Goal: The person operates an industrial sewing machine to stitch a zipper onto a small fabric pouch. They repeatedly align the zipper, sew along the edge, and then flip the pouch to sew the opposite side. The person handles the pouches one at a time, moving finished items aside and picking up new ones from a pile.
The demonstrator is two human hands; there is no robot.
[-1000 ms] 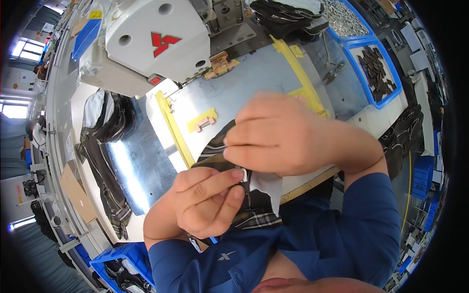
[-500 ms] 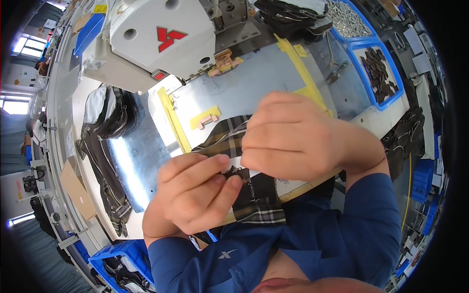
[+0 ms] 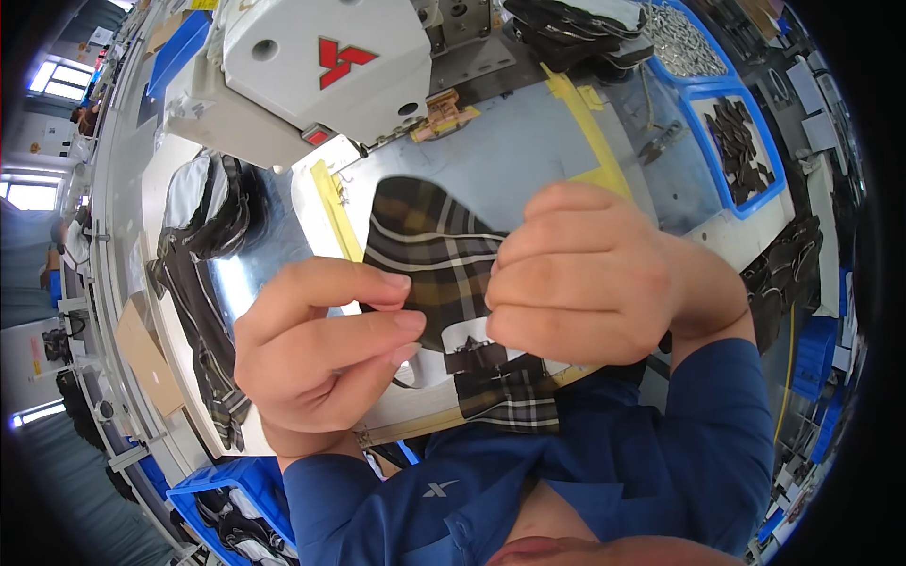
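Note:
My right hand [image 3: 585, 274] is closed on the edge of a brown, black and white plaid cloth piece [image 3: 425, 222]; its fingertips are hidden behind the hand. A narrow white patch [image 3: 464, 334] and a dark strip [image 3: 477, 358] lie across the cloth just below those fingers. To the left, my left hand [image 3: 330, 340] hovers beside the cloth, thumb and fingers apart, with nothing visible between them. The plaid rises beyond both hands over the metal work plate [image 3: 510, 141] of a white sewing machine [image 3: 311, 71].
Yellow tape [image 3: 590, 123] borders the plate. Bundled dark garments [image 3: 203, 212] lie at left, and more dark cloth [image 3: 576, 33] at the far side. At right stand a blue tray of dark strips [image 3: 736, 151] and a blue bin of metal parts [image 3: 681, 42].
My left hand has let go of the dark strip and moved left, its fingers parting. The plaid cloth now stands up farther over the plate, and my right hand has shifted slightly right.

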